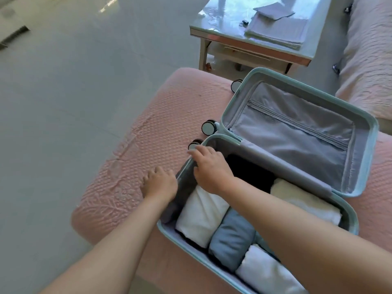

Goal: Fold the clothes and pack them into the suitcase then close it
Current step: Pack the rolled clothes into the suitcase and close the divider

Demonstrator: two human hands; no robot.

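A pale blue hard-shell suitcase (363, 132) lies open on a pink textured cover (148, 132). Its lid half shows a grey zipped lining (297, 128). The near half holds rolled clothes: a white roll (201, 215), a blue roll (231, 238), another white roll (265, 272), a cream roll (305, 200) and a black garment (250, 170). My right hand (210, 168) grips the near half's rim at the wheel end, fingers outside and thumb inside. My left hand (160, 184) rests on the cover, fingers spread, against the suitcase's outer wall.
The suitcase wheels (209, 127) stick out toward the cover's left part. A low glass-topped table (222, 24) behind carries folded grey cloths (275, 30). A pink-covered seat (369, 60) stands at the right. Grey tiled floor (74, 92) lies to the left.
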